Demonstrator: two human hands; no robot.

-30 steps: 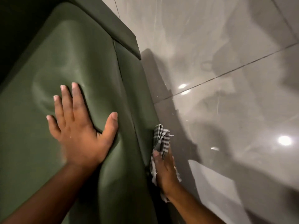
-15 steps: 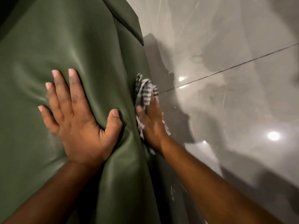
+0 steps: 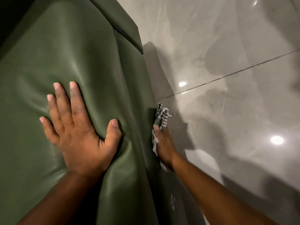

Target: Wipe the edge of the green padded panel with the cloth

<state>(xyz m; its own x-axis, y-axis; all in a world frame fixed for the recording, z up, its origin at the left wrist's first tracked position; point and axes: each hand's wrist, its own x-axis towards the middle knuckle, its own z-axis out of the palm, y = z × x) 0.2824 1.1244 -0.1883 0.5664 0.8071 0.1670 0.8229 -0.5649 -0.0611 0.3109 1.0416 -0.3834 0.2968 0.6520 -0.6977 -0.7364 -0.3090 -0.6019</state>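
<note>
Checked cloth [image 3: 161, 117] pressed against green padded panel's [image 3: 73, 59] side edge.

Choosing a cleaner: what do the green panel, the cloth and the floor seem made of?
Green panel: likely leather or vinyl over padding; soft sheen, dents under left hand.
Cloth: woven checked fabric, frayed threads.
Floor: glossy veined tile, grout line.

Glossy grey marble-look floor tiles [image 3: 227, 46] fill the right side, crossed by one dark grout line [image 3: 235, 73]. Round ceiling-light reflections [image 3: 276, 140] gleam on them, and soft dark shadows fall across the surface.
</note>
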